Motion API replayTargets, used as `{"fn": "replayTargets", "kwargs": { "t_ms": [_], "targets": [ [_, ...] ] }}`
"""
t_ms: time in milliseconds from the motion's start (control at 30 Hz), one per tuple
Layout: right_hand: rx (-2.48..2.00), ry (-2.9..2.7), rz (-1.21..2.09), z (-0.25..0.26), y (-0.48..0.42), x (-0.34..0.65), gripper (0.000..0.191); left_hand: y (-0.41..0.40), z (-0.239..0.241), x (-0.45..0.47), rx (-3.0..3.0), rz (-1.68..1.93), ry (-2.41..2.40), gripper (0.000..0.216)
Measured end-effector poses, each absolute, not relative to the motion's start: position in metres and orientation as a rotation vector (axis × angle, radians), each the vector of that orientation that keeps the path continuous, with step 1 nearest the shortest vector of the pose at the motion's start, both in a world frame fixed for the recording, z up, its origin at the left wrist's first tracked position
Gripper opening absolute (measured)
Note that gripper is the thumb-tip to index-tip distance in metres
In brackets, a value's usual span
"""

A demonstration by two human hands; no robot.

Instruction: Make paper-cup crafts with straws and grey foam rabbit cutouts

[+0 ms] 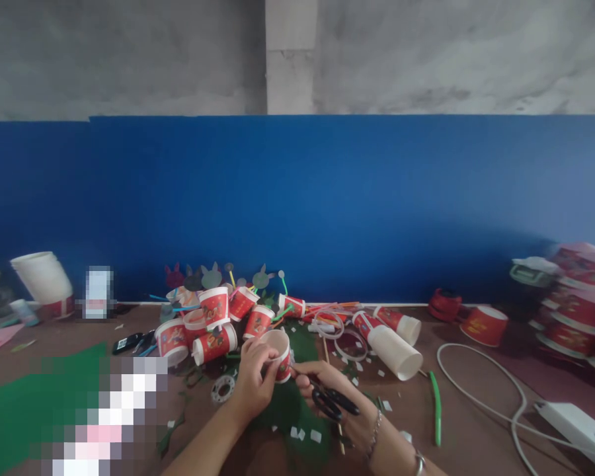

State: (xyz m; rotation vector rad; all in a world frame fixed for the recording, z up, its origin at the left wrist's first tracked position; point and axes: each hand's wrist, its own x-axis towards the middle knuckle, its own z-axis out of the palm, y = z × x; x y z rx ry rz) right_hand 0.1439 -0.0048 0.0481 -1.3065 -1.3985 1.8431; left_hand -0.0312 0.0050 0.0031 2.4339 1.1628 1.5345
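My left hand is closed around a red and white paper cup, held on its side with the mouth facing me. My right hand grips black-handled scissors, fingers through the loops, the blades pointing at the cup's rim. Both hands hover over a dark green felt sheet on the brown table. Just behind the held cup lies a pile of several more red paper cups with coloured straws and felt animal shapes.
A stack of white cups lies to the right, with cut rims, a green straw, a white cable and a power strip. Red bowls are stacked far right. Green felt and a tape roll lie left. A blue wall stands behind.
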Motion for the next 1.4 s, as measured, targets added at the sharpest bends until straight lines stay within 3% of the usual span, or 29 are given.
{"fn": "replayTargets", "kwargs": {
  "t_ms": [133,300,367,433,600,867,1000,1167,1400],
  "targets": [
    [-1.278,-1.511,1.715,0.043,-0.005,0.143,0.021,0.006,0.005,-0.03,2.441,1.455,1.175,0.008],
    [-1.407,-2.061,0.713,0.047,-0.02,0.142,0.022,0.004,0.007,-0.028,2.469,1.382,1.145,0.008],
    [-1.381,-2.112,0.545,0.049,-0.023,0.142,0.02,0.002,0.006,-0.028,2.476,1.375,1.139,0.008],
    [-1.412,-2.032,0.773,0.051,-0.021,0.141,0.019,0.001,0.005,-0.028,2.472,1.396,1.143,0.008],
    [-1.313,-1.363,1.737,0.043,-0.004,0.139,0.022,0.001,0.002,-0.028,2.442,1.449,1.169,0.008],
    [-1.191,-0.925,2.034,0.031,-0.001,0.138,0.018,0.001,0.0,-0.027,2.352,1.586,1.233,0.008],
    [-1.191,-1.118,1.923,0.036,-0.003,0.136,0.024,0.0,0.001,-0.026,2.349,1.599,1.208,0.011],
    [-1.254,-1.485,1.552,0.043,-0.01,0.135,0.029,-0.001,0.004,-0.024,2.354,1.612,1.204,0.014],
    [-1.424,-1.6,1.026,0.04,-0.013,0.135,0.021,-0.002,0.008,-0.025,2.421,1.634,1.22,0.013]
  ]
}}
